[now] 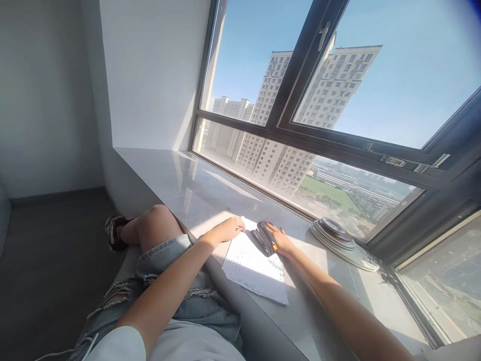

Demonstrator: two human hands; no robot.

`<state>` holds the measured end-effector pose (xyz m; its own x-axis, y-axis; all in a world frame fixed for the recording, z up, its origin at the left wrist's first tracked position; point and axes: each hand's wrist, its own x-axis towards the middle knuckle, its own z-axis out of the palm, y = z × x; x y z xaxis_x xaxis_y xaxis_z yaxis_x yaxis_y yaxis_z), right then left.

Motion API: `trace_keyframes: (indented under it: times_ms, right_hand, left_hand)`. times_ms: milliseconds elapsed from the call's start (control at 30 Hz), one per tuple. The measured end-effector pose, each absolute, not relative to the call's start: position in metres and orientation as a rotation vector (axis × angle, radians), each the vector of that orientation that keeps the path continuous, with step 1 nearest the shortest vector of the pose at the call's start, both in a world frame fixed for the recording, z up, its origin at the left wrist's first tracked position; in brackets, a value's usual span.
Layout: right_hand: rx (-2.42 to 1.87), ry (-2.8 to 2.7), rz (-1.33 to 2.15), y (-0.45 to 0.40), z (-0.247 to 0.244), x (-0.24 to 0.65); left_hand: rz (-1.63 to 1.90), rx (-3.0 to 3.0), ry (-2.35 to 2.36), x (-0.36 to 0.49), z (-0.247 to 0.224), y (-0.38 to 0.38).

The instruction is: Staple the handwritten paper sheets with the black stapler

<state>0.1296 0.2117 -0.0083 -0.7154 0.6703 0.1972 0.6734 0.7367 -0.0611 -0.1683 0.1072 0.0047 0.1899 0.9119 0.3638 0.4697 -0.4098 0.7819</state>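
A stack of printed paper sheets lies on the windowsill ledge in front of me. My left hand is at the far left corner of the sheets, its fingers curled in on the paper's edge. A black stapler with a small orange part rests over the upper part of the sheets. My right hand lies right beside the stapler, palm down with fingers stretched and a little apart. The stapler hides part of this hand, including the thumb.
Stacked round plates or discs stand on the ledge at the right, by the window frame. A window handle is higher up. My bent knee is beside the ledge's edge, above the dark floor.
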Motion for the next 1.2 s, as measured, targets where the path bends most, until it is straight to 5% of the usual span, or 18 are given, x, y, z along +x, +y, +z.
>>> trace_keyframes:
  times_ms: [167,433,1200]
  right_hand:
    - [-1.097,-2.328,-0.111,0.171,0.001,0.126]
    - [-1.005,-2.195,0.277,0.124,0.001,0.119]
    - [-0.928,-1.769,0.89,0.152,-0.003,0.126]
  left_hand:
    - [1.13,2.001,1.358,-0.168,0.007,0.107]
    - [1.005,2.226,1.419,-0.169,0.009,0.106]
    - [0.803,2.368,1.47,-0.165,0.018,0.115]
